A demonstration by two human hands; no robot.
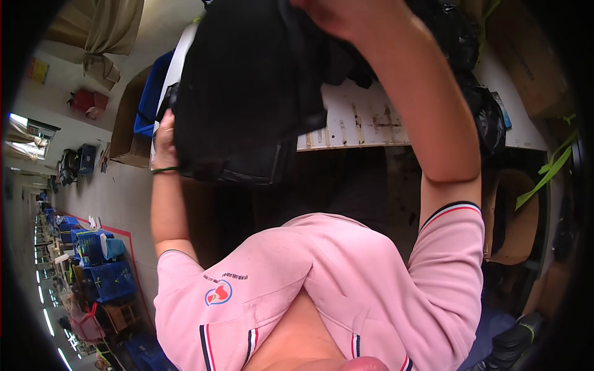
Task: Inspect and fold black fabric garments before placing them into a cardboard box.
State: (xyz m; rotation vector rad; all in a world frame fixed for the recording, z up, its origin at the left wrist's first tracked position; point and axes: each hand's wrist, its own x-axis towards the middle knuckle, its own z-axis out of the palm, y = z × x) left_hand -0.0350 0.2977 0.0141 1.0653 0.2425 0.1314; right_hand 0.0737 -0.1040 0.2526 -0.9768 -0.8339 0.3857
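A large black fabric piece (247, 80), soft and bag-like, hangs between my arms over the front of the white table. Its lower part shows a seamed, piped edge; its exact kind is not clear. My left hand (164, 139) is closed on its left side, with the fingertips partly hidden behind the cloth. At the top of the view, my right hand (334, 17) is bent over the upper right part of the same piece, closed at the fabric. The picture's upper edge cuts off some of its fingers.
The white table (359, 117) has a stained, worn front edge. Black plastic-wrapped bundles (489, 117) lie at its right. A blue bin (151, 93) and cardboard box (127, 123) stand left. An open carton (510, 216) is at right. Blue crates (108, 272) line the floor farther left.
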